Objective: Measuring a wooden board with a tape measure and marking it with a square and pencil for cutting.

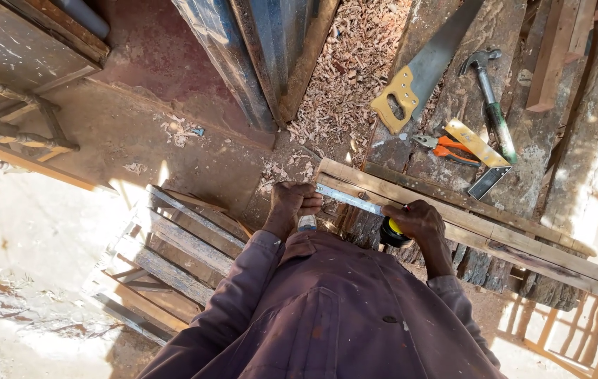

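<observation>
My left hand (292, 203) pinches the end of a metal tape blade (350, 200) against the near end of a long wooden strip (495, 235). The strip lies across a rough workbench (467, 91). My right hand (422, 221) grips the yellow and black tape measure case (391, 233) and rests on the strip, with the blade stretched between both hands.
On the bench lie a yellow-handled handsaw (418, 77), a claw hammer (492, 98), orange-handled pliers (443, 147) and a try square (481, 158). Wood shavings (351, 70) cover the ground behind. A slatted wooden frame (179, 245) lies below left. Another frame (580, 337) sits at the lower right.
</observation>
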